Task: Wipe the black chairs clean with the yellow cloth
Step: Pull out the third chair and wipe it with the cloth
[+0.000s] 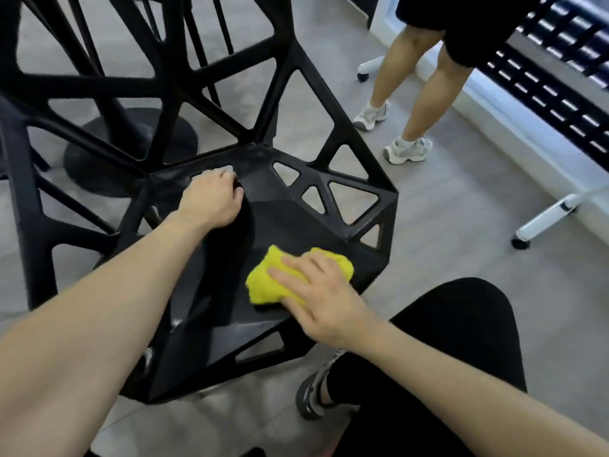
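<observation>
A person wipes a black chair seat with a yellow cloth.
The yellow cloth (pixel 280 282) lies bunched on the seat of the black chair (pixel 290 219), lower centre of the frame, pressed flat under the right hand (pixel 324 298) with fingers spread. The left hand (pixel 212 201), fingers curled, grips the seat's rear edge at centre. Another person's legs (pixel 415 94) stand upper right on the grey floor (pixel 461 209).
</observation>
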